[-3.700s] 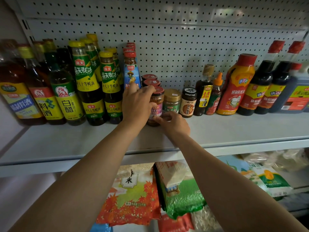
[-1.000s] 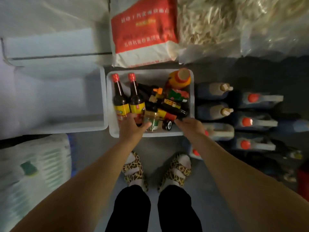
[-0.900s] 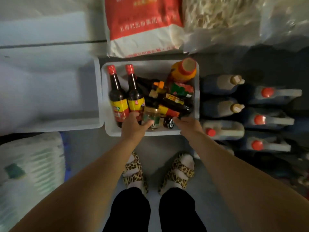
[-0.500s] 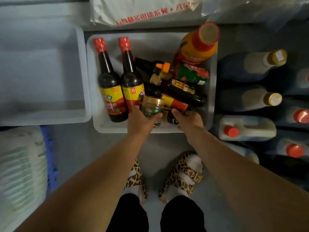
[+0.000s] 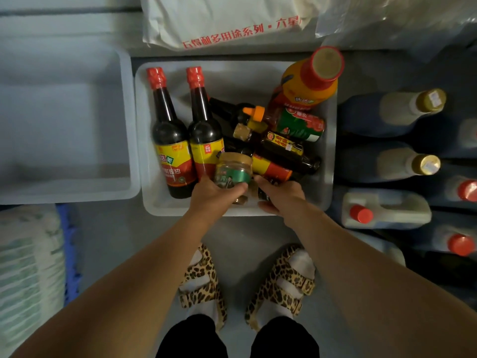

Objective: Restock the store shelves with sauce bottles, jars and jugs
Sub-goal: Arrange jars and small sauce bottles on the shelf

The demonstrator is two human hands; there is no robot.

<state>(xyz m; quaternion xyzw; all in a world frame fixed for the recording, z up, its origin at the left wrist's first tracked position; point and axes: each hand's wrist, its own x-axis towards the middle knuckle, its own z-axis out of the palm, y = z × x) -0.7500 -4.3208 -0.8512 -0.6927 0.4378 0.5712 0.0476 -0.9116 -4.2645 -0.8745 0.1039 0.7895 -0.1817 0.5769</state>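
Two pale plastic bins sit side by side on the grey floor: the left-hand white bin [image 5: 124,125] and the sauce-filled white bin [image 5: 331,156] that both hands reach into. In the filled one I count two tall dark soy-sauce bottles with red caps [image 5: 171,140], lying side by side along its left side, one big orange squeeze bottle with a red cap [image 5: 307,83] at the far right corner, and a heap of small dark bottles [image 5: 281,148] whose number I cannot make out, since they overlap.

The left hand [image 5: 214,200] holds a small glass jar with a green label and tan lid [image 5: 233,170]; its grip is closed round the jar's lower end, just above the bin's near edge. The right hand [image 5: 282,197] curls its grip round a dark container that it hides almost wholly.

To the right, on the floor, stand jugs in dim light: two with gold caps [image 5: 426,164] and three with red caps [image 5: 361,214], several cut off by the frame edge. A white sack with red lettering [image 5: 232,21] lies beyond the bins, its top cropped. Two leopard-print sandals [image 5: 201,282] show below.
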